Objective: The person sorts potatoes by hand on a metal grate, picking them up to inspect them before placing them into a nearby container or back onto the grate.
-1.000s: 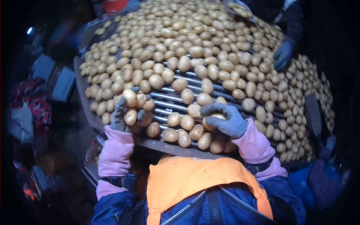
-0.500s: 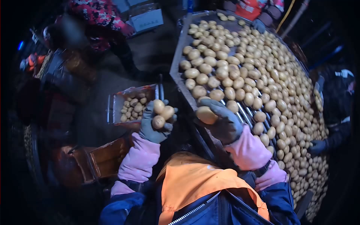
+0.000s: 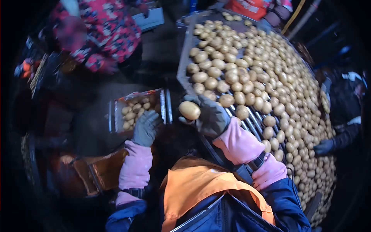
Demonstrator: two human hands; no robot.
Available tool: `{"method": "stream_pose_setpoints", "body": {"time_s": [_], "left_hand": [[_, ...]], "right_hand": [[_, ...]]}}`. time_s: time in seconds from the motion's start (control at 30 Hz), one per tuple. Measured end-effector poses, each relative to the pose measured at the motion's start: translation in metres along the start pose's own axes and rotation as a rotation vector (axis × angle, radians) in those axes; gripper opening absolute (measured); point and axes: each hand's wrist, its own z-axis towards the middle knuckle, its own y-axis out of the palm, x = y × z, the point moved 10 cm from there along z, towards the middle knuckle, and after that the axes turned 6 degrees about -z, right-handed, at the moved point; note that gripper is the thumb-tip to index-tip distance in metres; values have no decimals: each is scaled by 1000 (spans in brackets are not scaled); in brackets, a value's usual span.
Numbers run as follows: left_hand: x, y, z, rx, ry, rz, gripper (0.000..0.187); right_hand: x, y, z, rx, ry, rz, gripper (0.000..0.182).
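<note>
In a grey glove, my left hand [image 3: 146,128] hangs at the near right corner of a lined box [image 3: 164,101], its fingers stretched out and its back turned up. No potato shows in it, though its palm is hidden. Several potatoes [image 3: 132,115] lie inside the box. My right hand [image 3: 210,116], gloved too, grips a large potato [image 3: 189,110] at the left edge of the sorting table [image 3: 185,62]. Many loose potatoes [image 3: 239,77] cover that table, and metal rollers [image 3: 253,120] show between them.
A person in a pink patterned jacket [image 3: 104,31] bends at the upper left, near a white carton [image 3: 148,19]. Across the table stands a person in a red apron [image 3: 249,7]. A co-worker's gloved hand [image 3: 324,147] touches potatoes at the right. A brown crate [image 3: 108,168] is at lower left.
My left hand has turned over and moved left to the box; the three potatoes it held no longer show in it. My right hand has moved left with its potato. The patterned-jacket person has come closer.
</note>
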Motion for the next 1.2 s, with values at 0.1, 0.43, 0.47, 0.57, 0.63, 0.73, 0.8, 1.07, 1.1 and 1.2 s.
{"method": "stream_pose_setpoints", "body": {"time_s": [0.1,0.43,0.47,0.57,0.63,0.73,0.8,1.07,1.1,1.2], "left_hand": [[-30,78,-12,-104,-85,237,46],[-191,340,-162,-1438,830,1625,71],[-220,338,-179,-1584,715,1690,69],[-274,334,-195,-1717,780,1834,70],[-283,341,-182,-1662,683,1944,70],[-271,350,-158,-1481,693,1991,85],[-252,353,-121,-1272,607,2001,104],[-206,365,-10,-985,547,2294,108],[-200,369,6,-917,516,2251,106],[-188,382,35,-852,463,2295,101]], "right_hand": [[-53,-23,-59,180,-21,250,42],[-173,-84,-352,1049,-79,-1497,88],[-164,-77,-379,1073,86,-1918,95],[-106,-85,-439,1003,291,-2003,107],[-78,-95,-443,984,437,-1824,110],[-94,-94,-391,882,198,-1939,103],[-105,-104,-350,828,163,-1971,95],[-139,-166,-218,843,229,-2173,82],[-144,-170,-207,866,201,-2113,79],[-145,-179,-182,919,200,-2226,74]]}}
